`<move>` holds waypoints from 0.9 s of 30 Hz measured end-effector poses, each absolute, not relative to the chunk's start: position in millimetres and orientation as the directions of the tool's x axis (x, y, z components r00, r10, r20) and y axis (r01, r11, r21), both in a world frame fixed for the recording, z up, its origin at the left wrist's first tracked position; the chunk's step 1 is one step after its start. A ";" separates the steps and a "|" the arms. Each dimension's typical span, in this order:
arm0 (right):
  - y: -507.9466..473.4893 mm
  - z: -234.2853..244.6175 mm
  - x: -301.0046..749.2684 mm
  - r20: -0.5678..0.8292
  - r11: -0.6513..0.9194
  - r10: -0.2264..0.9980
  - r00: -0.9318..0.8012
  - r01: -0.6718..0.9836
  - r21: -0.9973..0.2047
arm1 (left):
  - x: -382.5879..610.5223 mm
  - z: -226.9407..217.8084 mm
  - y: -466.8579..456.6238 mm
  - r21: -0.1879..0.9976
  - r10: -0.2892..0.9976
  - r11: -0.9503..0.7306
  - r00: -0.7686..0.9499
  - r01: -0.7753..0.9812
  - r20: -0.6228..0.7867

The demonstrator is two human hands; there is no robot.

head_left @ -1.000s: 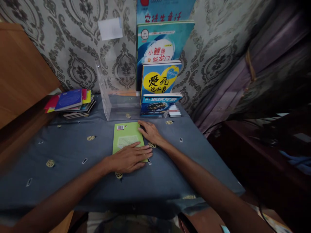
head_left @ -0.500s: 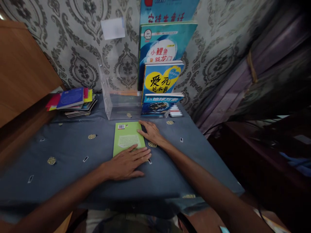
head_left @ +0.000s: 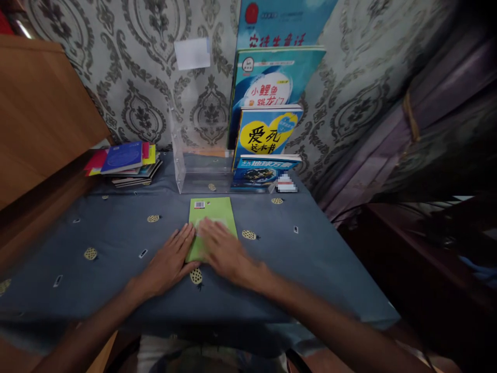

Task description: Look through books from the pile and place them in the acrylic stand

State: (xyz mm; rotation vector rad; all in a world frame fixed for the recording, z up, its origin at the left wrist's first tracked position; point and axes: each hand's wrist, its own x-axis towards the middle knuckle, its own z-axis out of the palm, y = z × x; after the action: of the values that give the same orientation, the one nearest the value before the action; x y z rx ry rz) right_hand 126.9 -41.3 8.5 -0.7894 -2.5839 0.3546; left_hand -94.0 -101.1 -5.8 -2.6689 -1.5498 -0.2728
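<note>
A green book [head_left: 221, 206] lies flat on the table, its barcode side up. My left hand [head_left: 171, 261] rests along the book's left edge near its lower corner, fingers stretched out and thumb at the bottom edge. Over the book's lower middle lies my right hand [head_left: 227, 254], its fingers extended and somewhat blurred by motion. That hand covers most of the printed text panel; whether it presses on the cover I cannot tell. Neither hand grips anything.
Beyond the book stands a clear acrylic rack [head_left: 179, 166], with several upright books [head_left: 267, 132] in its right side. A small pile of books [head_left: 122, 157] sits at the back left. Patterned cloth covers the table [head_left: 310, 259]. A purple curtain [head_left: 373, 150] hangs at right.
My left hand has moved from across the book's lower part to its left edge. My right hand has come from the upper right edge down onto the cover. The view shifted slightly.
</note>
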 end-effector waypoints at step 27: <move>-40.5 17.1 172.6 0.242 0.686 0.723 -0.647 0.629 -0.365 | -92.5 11.9 -38.7 0.165 0.924 -0.381 0.370 0.910 0.092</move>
State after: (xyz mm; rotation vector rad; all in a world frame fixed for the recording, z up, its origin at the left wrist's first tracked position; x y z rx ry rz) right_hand 172.6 -40.5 17.1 -1.0586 -2.5309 0.3512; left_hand -92.5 -38.7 11.9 -2.6702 -1.7924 -0.2739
